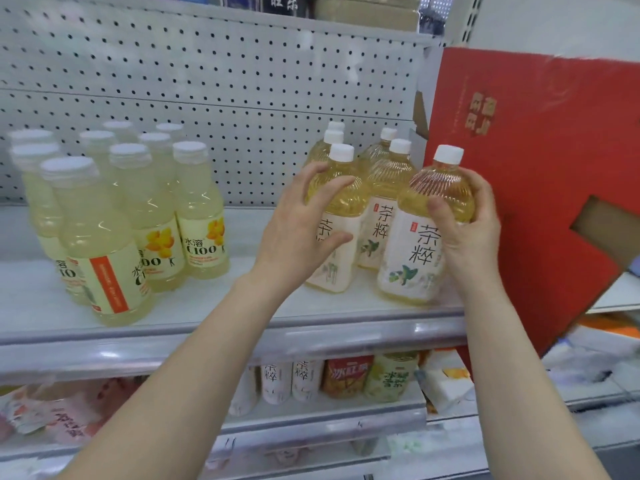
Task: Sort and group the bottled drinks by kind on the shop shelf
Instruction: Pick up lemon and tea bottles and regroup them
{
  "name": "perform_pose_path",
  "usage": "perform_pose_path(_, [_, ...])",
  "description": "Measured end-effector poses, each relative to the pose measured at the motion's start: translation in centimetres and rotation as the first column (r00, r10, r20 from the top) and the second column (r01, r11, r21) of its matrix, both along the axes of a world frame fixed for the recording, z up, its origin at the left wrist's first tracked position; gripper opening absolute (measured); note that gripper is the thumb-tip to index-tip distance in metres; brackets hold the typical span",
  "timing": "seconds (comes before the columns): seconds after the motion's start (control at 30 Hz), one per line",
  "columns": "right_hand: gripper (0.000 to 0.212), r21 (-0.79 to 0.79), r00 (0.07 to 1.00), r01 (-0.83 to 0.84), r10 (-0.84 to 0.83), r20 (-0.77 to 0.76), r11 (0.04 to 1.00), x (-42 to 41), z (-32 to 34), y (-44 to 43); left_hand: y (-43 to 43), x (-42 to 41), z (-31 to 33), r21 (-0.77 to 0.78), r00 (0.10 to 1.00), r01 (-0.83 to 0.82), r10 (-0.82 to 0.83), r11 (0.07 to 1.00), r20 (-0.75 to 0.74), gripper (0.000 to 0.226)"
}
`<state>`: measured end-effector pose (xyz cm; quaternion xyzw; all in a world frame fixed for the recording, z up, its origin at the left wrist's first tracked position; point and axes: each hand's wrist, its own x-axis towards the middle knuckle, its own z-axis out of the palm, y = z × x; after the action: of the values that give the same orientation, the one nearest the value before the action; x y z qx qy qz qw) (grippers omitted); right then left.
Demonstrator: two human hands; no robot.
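Observation:
On the white shelf (242, 317) stand two groups of bottles. Several pale lemon drink bottles (138, 216) with yellow flower labels fill the left. Several golden tea bottles (381, 188) with white labels stand at the right. My right hand (467, 233) grips the front right tea bottle (415, 244) around its shoulder, its base on the shelf. My left hand (304, 223) is spread with fingers apart, touching the left side of the front left tea bottle (341, 209) without closing on it.
A big red cardboard box (540, 174) leans right of the tea bottles, close behind my right hand. White pegboard (207, 81) backs the shelf. The lower shelf (329, 407) carries more tea bottles and other drinks. A bare gap of shelf lies between the two groups.

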<state>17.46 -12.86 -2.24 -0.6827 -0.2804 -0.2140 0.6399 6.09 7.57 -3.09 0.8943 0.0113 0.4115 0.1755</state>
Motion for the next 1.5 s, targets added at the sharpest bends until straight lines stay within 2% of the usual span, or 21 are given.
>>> perform_pose_path(0.13, [0.056,-0.053,0.998,-0.059,0.059,0.007,0.997,0.9,-0.8,0.6,-0.2,0.2,-0.1,0.025,0.997,-0.054,0.052,0.998,0.059,0.072])
perform_pose_path(0.27, [0.057,-0.140,0.999,-0.039,0.041,0.012,0.989,1.5,-0.6,0.7,-0.6,0.6,-0.4,0.043,0.992,-0.106,0.103,0.993,0.069,0.072])
perform_pose_path(0.43, [0.056,-0.244,0.998,0.053,-0.041,0.055,0.968,1.0,-1.4,0.6,-0.7,0.7,-0.7,0.053,0.993,-0.114,0.112,0.992,0.044,0.075])
perform_pose_path(0.53, [0.061,-0.304,0.982,0.177,-0.147,0.118,0.936,0.0,-1.7,0.6,-0.4,0.0,-0.9,0.056,0.999,-0.049,0.048,0.997,0.007,0.074])
perform_pose_path(0.6, [0.060,-0.293,0.960,0.267,-0.228,0.161,0.918,-1.5,-2.3,0.5,-0.2,-1.4,-1.3,-0.032,1.000,-0.002,0.003,0.999,0.021,0.064])
perform_pose_path(0.73, [0.048,-0.162,0.929,0.342,-0.307,0.206,0.926,-5.5,-5.4,0.8,-0.1,-6.6,-3.8,-0.341,0.998,0.023,-0.003,0.940,0.058,0.042])
perform_pose_path(0.8, [0.042,-0.136,0.955,0.275,-0.254,0.153,0.952,-7.9,-7.4,1.5,0.1,-9.7,-5.4,-0.475,0.997,0.019,0.018,0.880,0.074,0.034])
perform_pose_path(0.87, [0.037,-0.119,0.993,0.113,-0.110,0.032,0.987,-11.0,-9.4,3.0,0.8,-13.3,-7.3,-0.593,0.996,-0.015,0.067,0.805,0.066,0.031])
perform_pose_path(0.97, [0.034,-0.188,0.996,-0.089,0.087,-0.021,0.978,-15.7,-12.1,6.0,2.4,-19.1,-10.4,-0.699,0.986,-0.112,0.169,0.707,0.013,0.029])
perform_pose_path(1.1, [0.032,-0.303,0.954,-0.293,0.298,-0.032,0.907,-22.1,-14.4,11.0,5.2,-27.4,-13.6,-0.780,0.953,-0.201,0.302,0.593,-0.015,0.027])
perform_pose_path(1.23, [0.030,-0.374,0.897,-0.422,0.440,-0.041,0.826,-28.8,-14.9,17.3,8.7,-35.8,-15.3,-0.821,0.905,-0.311,0.414,0.479,-0.101,0.024])
perform_pose_path(1.4, [0.032,-0.412,0.820,-0.535,0.570,-0.046,0.737,-37.8,-15.5,26.5,14.1,-46.4,-15.8,-0.837,0.820,-0.397,0.555,0.376,-0.139,0.023])
perform_pose_path(1.5, [0.032,-0.410,0.779,-0.587,0.624,-0.054,0.698,-43.3,-15.7,32.0,17.9,-52.4,-15.5,-0.820,0.766,-0.451,0.624,0.352,-0.154,0.021])
